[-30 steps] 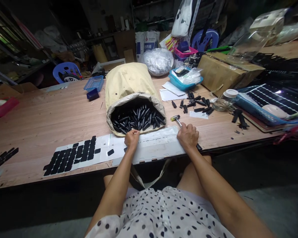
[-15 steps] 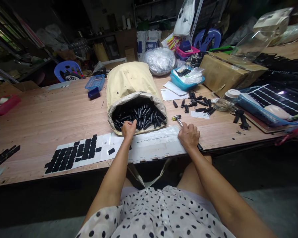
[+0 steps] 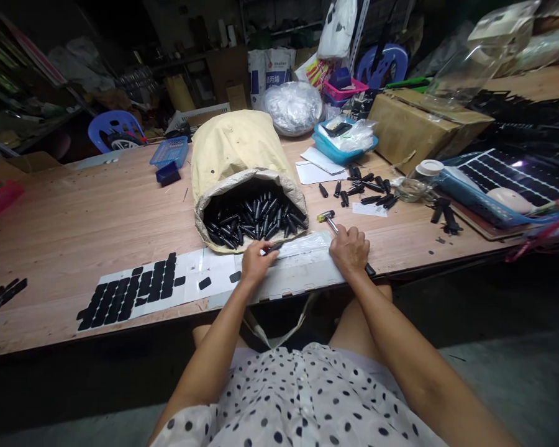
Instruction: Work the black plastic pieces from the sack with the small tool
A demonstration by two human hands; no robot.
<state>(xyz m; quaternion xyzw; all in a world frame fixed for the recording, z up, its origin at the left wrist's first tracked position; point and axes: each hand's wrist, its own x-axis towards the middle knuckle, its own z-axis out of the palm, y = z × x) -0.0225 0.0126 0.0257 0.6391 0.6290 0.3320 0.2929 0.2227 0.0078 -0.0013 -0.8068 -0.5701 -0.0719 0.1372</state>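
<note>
A cream sack (image 3: 235, 152) lies on its side on the wooden table (image 3: 84, 217), its mouth full of small black cylindrical parts (image 3: 254, 217). My left hand (image 3: 257, 262) rests on a white plastic strip (image 3: 302, 273) in front of the sack and pinches one black part (image 3: 274, 247). My right hand (image 3: 350, 249) is closed round the handle of a small hammer (image 3: 328, 218), whose head lies on the table just beyond my fingers. A white sheet with rows of black pads (image 3: 135, 290) lies to the left of the strip.
Loose black parts (image 3: 368, 189) lie right of the sack. Behind them stand a blue tray (image 3: 342, 144), a cardboard box (image 3: 422, 124) and a clear bag (image 3: 294, 107). A small blue basket (image 3: 169, 152) sits at the back left. Dark panels (image 3: 517, 177) lie at the right.
My left hand reached into the sack's mouth, then drew back onto the white strip with one black part in its fingers. My right hand stayed on the hammer.
</note>
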